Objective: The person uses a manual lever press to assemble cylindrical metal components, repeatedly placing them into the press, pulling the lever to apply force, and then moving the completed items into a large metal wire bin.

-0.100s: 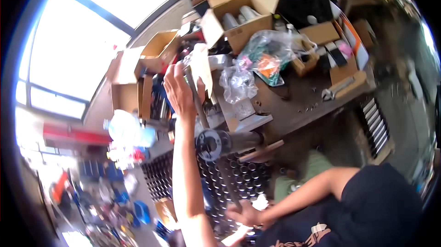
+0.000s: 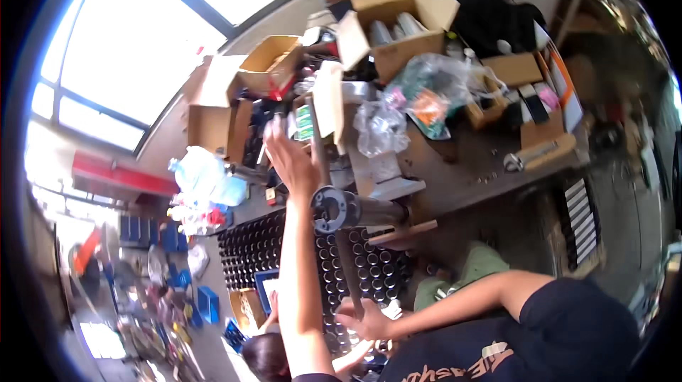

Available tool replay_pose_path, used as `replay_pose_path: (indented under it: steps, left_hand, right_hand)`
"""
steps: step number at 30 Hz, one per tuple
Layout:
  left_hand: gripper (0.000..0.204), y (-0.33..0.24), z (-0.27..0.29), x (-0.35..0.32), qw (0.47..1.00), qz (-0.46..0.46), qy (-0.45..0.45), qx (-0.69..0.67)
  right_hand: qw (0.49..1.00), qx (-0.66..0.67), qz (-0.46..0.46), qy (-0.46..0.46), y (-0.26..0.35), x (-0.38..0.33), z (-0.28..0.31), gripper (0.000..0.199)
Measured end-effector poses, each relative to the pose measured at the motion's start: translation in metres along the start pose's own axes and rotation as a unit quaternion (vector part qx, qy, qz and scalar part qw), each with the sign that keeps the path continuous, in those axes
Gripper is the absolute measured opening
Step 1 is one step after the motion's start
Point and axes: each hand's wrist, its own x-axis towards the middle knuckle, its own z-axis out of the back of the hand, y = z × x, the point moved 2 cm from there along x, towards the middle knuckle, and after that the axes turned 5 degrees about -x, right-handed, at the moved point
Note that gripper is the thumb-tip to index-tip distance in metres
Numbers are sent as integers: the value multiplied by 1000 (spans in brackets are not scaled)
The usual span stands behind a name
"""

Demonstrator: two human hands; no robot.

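Note:
A long grey metal bar (image 2: 345,258) runs across the end of a dark metal cylinder (image 2: 380,213), whose round ring-shaped face (image 2: 329,209) has small holes and points toward me. My left hand (image 2: 293,162) lies beside the upper stretch of the bar, fingers stretched out and apart, the thumb side against or very near it. At the bar's lower end, my right hand (image 2: 368,319) has its fingers around the metal; part of this grip is hidden.
Cardboard boxes (image 2: 405,52), plastic bags (image 2: 380,126) and an adjustable wrench (image 2: 529,156) lie on the dark workbench (image 2: 462,179). Below are rows of dark round tubes (image 2: 263,250). Another person's head (image 2: 266,355) is at the lower edge, near a blue-framed tray (image 2: 266,282).
The whole view has shifted, bringing the scene to the right. The bar stands steeper in the picture. My left fingers look straighter and more spread from the bar.

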Motion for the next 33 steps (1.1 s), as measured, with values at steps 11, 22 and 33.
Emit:
replay_pose_path:
  steps: [11,22,33]
  left_hand:
    - [36,-162,208,-246,711,611,58,-344]
    - [25,-149,136,-112,769,501,200,344]
    - [28,-6,133,-124,945,46,91,312]
  right_hand:
    - [570,-606,550,-75,155,284,220,58]
    - [580,-756,273,136,147,410,294,27]
    - [546,-810,190,-102,189,155,374,35]
